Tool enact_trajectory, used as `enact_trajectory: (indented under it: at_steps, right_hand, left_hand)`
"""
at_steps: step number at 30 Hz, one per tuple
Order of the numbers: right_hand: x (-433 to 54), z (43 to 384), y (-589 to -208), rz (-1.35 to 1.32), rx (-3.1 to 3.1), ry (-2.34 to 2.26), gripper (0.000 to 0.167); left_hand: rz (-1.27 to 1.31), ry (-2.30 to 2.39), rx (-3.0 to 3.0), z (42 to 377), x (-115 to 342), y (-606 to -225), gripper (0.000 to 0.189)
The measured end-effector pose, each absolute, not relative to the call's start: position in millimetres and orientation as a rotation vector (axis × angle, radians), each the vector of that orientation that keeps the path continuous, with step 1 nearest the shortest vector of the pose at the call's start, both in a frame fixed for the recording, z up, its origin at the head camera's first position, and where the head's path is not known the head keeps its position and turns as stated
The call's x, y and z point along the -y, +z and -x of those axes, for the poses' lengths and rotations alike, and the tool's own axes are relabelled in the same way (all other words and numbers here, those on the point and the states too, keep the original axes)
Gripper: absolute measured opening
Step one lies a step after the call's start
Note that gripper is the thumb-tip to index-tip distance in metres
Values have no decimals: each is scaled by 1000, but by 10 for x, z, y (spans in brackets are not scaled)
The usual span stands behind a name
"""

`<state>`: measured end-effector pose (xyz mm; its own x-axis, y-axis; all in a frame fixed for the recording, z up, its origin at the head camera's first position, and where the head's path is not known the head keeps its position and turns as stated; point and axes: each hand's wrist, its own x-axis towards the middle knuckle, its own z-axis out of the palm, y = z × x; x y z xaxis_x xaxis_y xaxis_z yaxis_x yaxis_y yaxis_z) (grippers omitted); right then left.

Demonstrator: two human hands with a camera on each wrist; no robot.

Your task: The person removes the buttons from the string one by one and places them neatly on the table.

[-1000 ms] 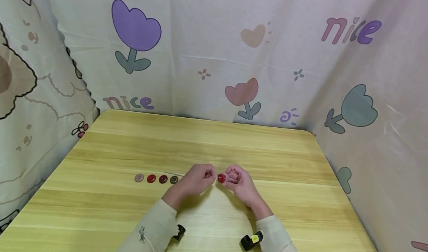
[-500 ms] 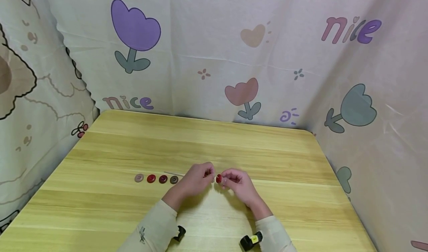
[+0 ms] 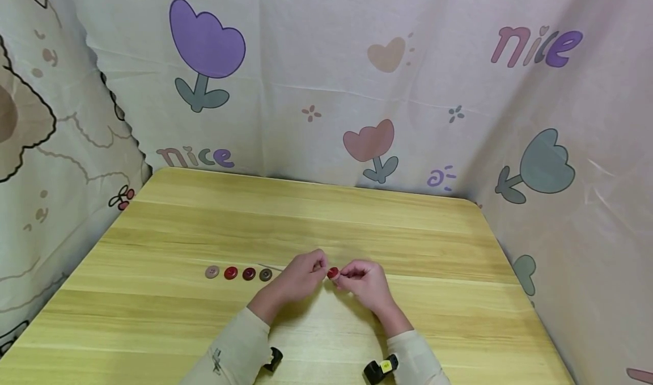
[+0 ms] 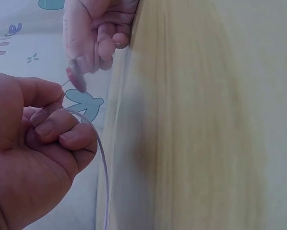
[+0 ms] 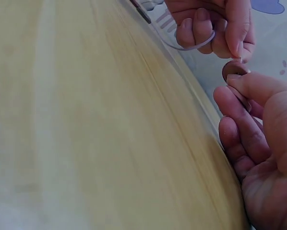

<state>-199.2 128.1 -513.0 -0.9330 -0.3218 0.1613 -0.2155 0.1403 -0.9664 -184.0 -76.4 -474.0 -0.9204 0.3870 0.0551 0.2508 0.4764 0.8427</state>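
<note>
My left hand (image 3: 305, 274) pinches a pale cord (image 4: 103, 158) between thumb and forefinger, its other fingers curled in. A short bit of the cord's end sticks out of the fingertips and meets a red button (image 3: 333, 273). This button is held by my right hand (image 3: 366, 280), between thumb and fingers, face turned towards the left hand. In the right wrist view the button (image 5: 233, 69) shows darker, and a thin pale edge (image 5: 239, 98) lies lower between thumb and forefinger. The cord's long part hangs from the left hand down towards the table.
Left of the hands, a row of buttons lies on the wooden table (image 3: 357, 226): a pinkish one (image 3: 212, 271), a bright red one (image 3: 230, 273), a dark red one (image 3: 249, 274) and a brown one (image 3: 266, 274). A printed curtain (image 3: 316, 62) hangs behind.
The red button has shifted slightly left with the right hand, close to the left fingertips, and its face has turned. The cord lying behind the left wrist has slid a little to the right.
</note>
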Motion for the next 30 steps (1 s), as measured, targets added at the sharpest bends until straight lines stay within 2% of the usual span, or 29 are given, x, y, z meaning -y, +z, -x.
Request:
enact_trajectory:
  at_steps: [5, 9, 19, 30]
  right_hand:
    - [-1249, 1911, -4923, 588, -2339, -1892, 3]
    - [-1232, 1873, -4832, 716, -2348, -1858, 5]
    - [-1198, 1843, -4746, 802, -2393, -1695, 10]
    - [-1256, 1991, -5105, 776, -2354, -1694, 11]
  left_hand:
    - [-524, 1425, -2549, 1843, 773, -4739, 9]
    - [-523, 1391, -2571, 1855, 791, -4742, 5]
    - [-584, 1350, -2598, 1865, 800, -4751, 25]
    - [-618, 1367, -2663, 1870, 756, -4792, 24]
